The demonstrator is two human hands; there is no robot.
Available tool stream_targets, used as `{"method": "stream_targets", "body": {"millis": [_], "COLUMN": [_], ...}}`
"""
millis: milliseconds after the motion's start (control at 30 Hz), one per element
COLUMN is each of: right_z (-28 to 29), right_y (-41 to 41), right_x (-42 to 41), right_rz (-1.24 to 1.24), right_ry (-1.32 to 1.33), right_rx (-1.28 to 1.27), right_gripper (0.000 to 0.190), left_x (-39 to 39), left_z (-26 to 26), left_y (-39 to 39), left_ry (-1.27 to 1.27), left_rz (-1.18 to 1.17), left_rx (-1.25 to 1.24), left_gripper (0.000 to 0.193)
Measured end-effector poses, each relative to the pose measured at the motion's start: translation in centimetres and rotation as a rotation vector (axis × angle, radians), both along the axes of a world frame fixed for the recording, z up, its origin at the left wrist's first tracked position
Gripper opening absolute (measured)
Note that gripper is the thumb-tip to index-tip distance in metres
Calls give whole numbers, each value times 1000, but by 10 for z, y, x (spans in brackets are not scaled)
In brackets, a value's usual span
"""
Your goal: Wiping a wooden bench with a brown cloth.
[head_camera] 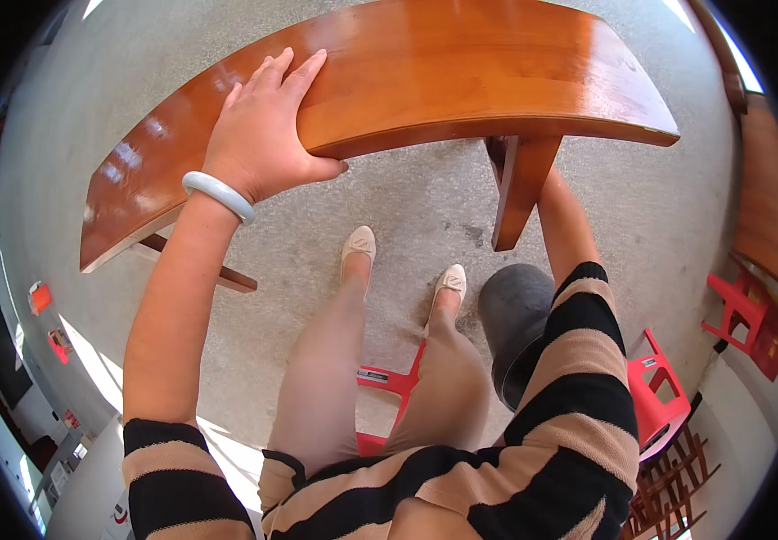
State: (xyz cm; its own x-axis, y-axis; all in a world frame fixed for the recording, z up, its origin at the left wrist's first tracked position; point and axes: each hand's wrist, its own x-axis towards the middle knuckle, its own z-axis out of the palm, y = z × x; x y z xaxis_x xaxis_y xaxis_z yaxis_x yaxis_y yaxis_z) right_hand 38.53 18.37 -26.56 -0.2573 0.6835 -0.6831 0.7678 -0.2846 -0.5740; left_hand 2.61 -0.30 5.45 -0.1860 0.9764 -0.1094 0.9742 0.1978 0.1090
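Note:
A long varnished wooden bench (443, 74) lies across the view in front of me, its near edge bent by the lens. My left hand (270, 128) rests on its top, fingers spread flat and thumb over the near edge; a pale bangle is round that wrist. Two bench legs show below: a right one (527, 189) close to my right forearm, and a left one beyond my left arm. My right forearm reaches up behind the right leg, under the bench top, so that hand is hidden.
I sit on a red plastic stool (395, 381). A dark grey bucket (513, 304) stands by my right leg. More red stools (655, 398) are at the right, with wooden furniture (763, 189) beyond. Small red items (39, 298) lie on the floor far left.

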Motion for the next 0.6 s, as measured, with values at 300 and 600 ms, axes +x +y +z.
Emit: {"method": "stream_targets", "body": {"millis": [300,600], "right_z": [35,74], "right_y": [20,12], "right_x": [74,-9], "right_rz": [-382,375], "right_ry": [292,323], "right_rx": [-51,32], "right_gripper": [36,34], "left_x": [11,8], "left_z": [-2,-3], "left_y": [-2,-5], "left_ry": [7,24], "left_rz": [31,20], "left_rx": [-13,-9], "left_gripper": [113,112]}}
